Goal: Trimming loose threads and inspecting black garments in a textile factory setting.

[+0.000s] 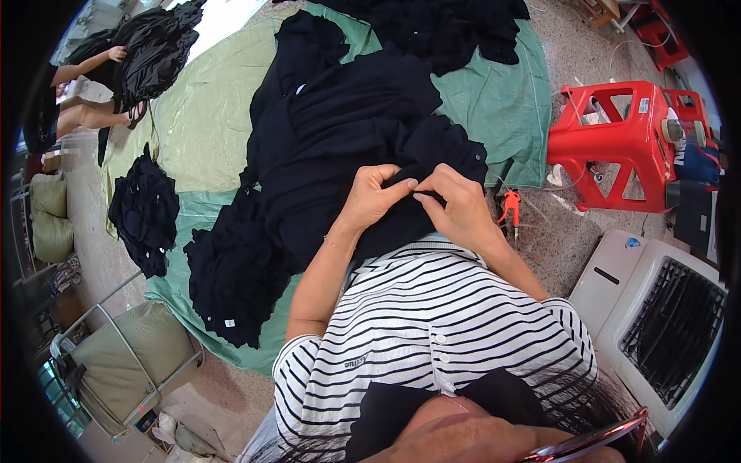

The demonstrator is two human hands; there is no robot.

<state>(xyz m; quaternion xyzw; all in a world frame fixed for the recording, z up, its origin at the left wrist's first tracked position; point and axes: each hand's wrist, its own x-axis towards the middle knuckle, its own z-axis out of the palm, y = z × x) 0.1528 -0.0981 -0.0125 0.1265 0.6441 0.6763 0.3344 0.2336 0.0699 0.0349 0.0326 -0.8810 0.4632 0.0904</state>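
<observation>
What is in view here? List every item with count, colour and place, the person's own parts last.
dark garment: one, navy, spread in front of the person, pinched by both hands
garment piles: several, navy, on the tarp at left and far end
tarp: one, green, on the floor under the clothes
stool: one, red plastic, right
snips: one, orange handles, on the floor beside the right hand
fan unit: one, white, lower right
sack on a frame: one, olive, lower left
co-worker: one, upper left, holding dark cloth
left hand: pinching the garment
right hand: pinching the garment
</observation>
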